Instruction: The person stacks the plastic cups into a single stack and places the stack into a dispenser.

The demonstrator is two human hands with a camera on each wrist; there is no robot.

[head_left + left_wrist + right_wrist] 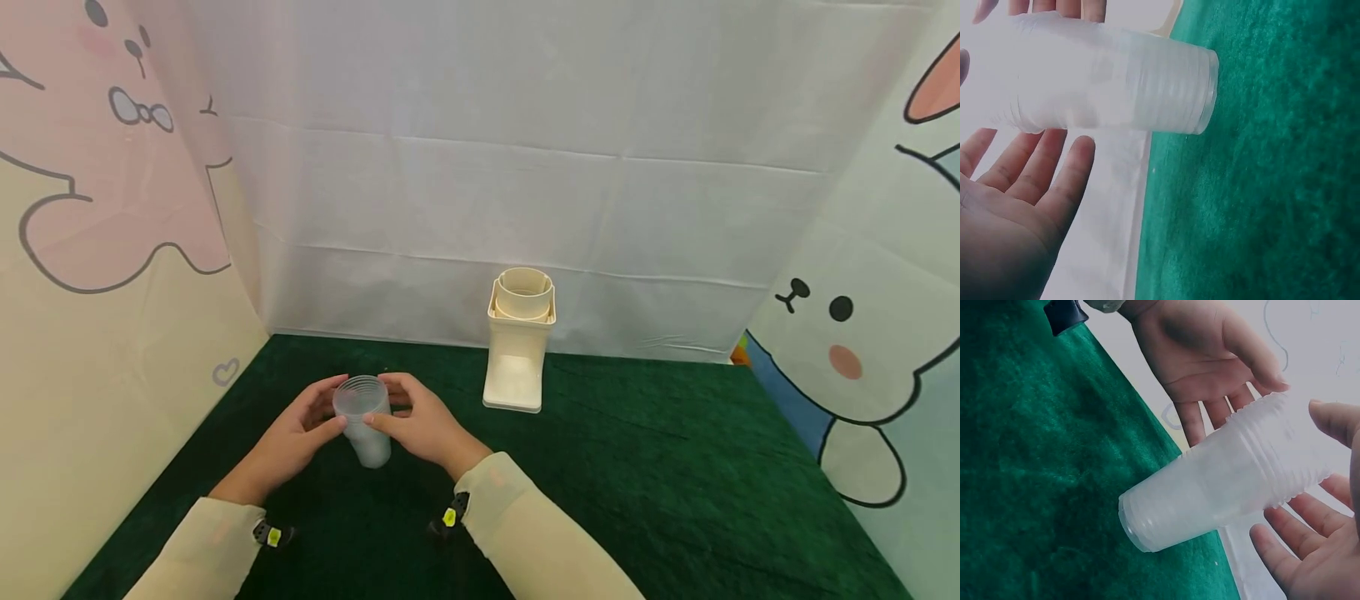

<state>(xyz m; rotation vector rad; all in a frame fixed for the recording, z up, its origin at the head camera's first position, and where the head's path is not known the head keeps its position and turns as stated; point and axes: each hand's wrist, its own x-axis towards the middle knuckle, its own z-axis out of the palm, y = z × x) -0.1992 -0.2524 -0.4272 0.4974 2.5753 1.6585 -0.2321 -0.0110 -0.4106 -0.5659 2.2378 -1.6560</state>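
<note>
A stack of clear plastic cups, nested one in another, stands about upright at the left of the table, rims up. My left hand holds it from the left, thumb near the front and fingers along the far side. From the right my right hand grips the upper part, its thumb across the front. In the left wrist view the ribbed base of the cup stack is near the green cloth; whether it touches cannot be told. The right wrist view shows both hands' fingers around the rim end of the cups.
A cream-coloured holder with a round tube at its top stands near the table's back edge, right of the hands. Dark green cloth covers the table. White fabric hangs behind, with cartoon-printed sheets at both sides.
</note>
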